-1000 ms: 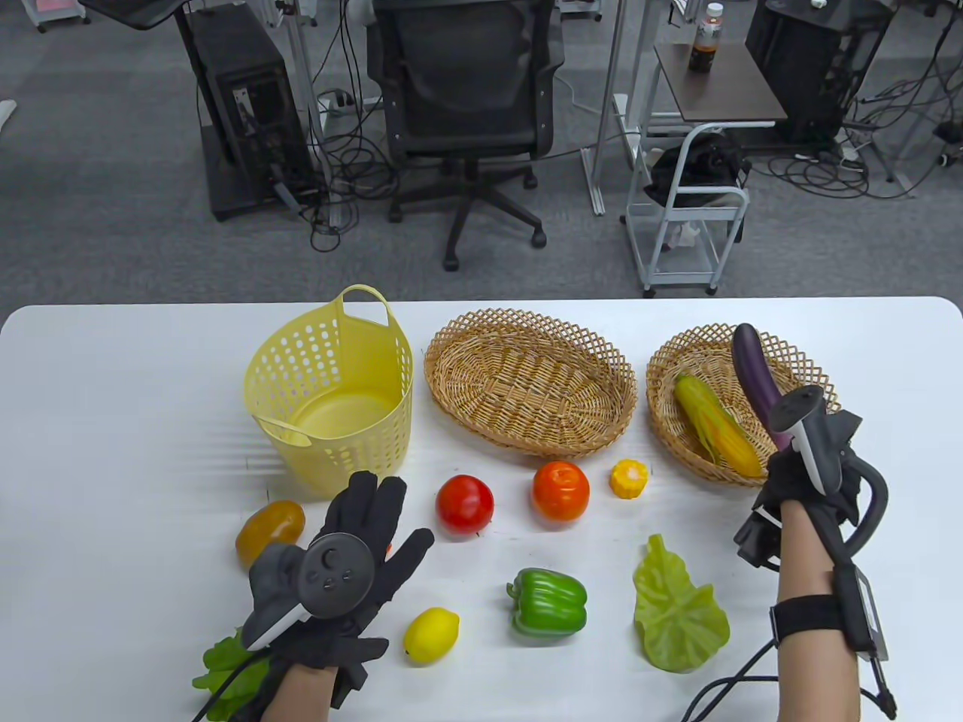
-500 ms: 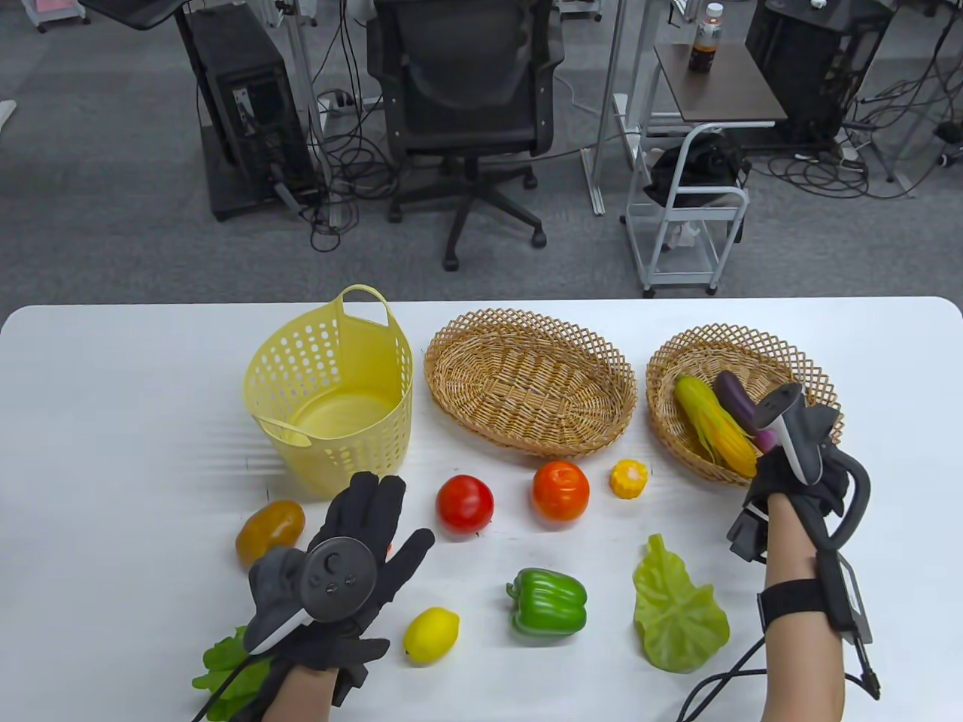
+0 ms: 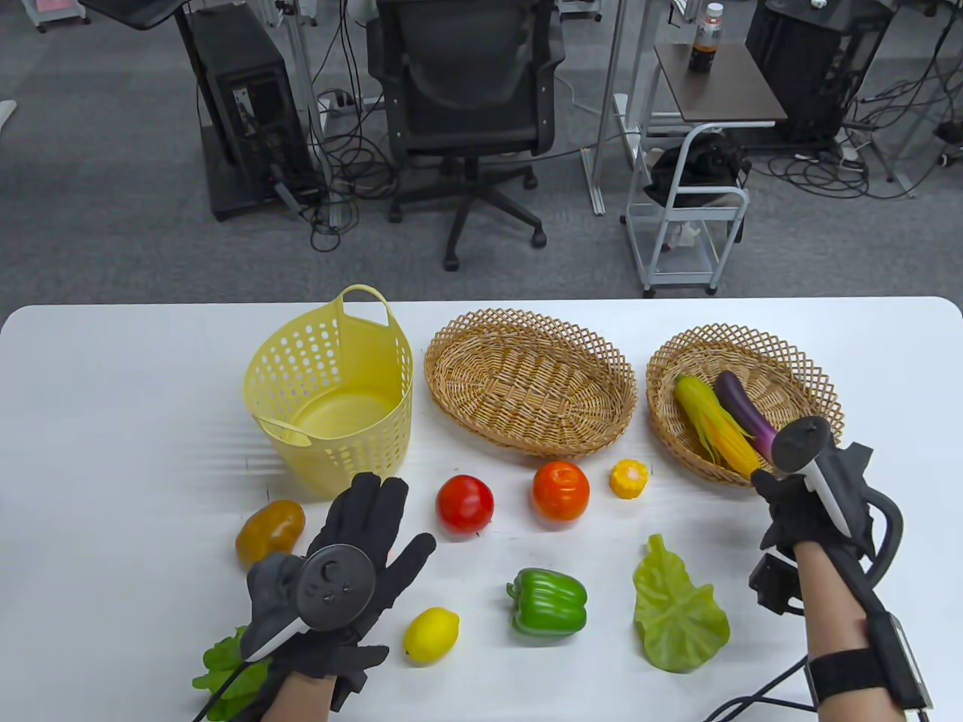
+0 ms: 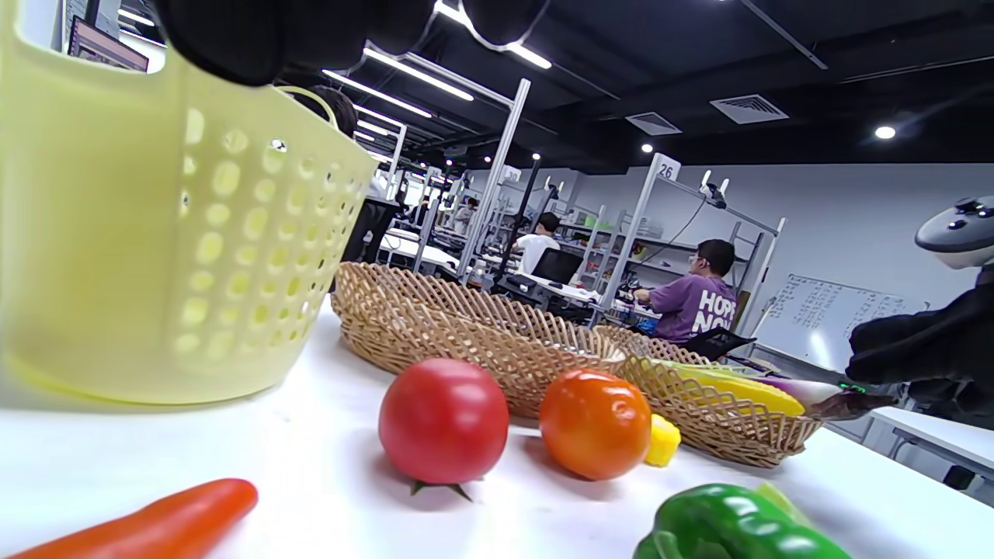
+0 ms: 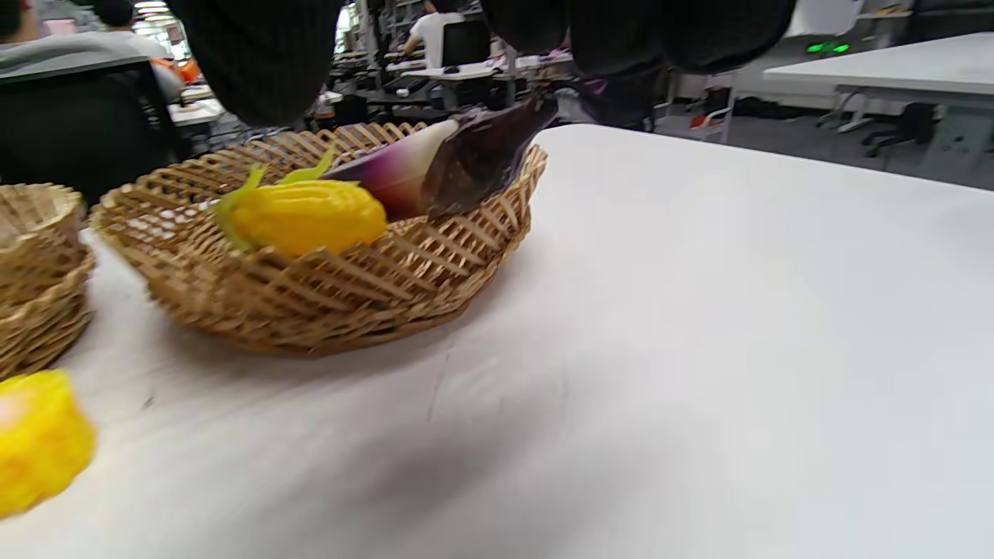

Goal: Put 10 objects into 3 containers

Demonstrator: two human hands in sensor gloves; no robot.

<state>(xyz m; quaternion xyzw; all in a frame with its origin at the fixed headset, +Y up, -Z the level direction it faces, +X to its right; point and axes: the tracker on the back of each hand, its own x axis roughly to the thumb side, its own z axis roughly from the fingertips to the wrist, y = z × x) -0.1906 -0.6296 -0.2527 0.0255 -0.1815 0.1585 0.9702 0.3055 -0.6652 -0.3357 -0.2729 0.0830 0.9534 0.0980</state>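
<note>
So far your right hand [image 3: 809, 489], grip unclear, has eggplant [image 3: 741, 410] and corn [image 3: 715, 429] basketed just ahead; eight objects remain.

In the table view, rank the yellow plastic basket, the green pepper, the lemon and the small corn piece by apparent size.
1. yellow plastic basket
2. green pepper
3. lemon
4. small corn piece

The corn piece lies farther from the camera than the lemon, but the gap looks clear.
</note>
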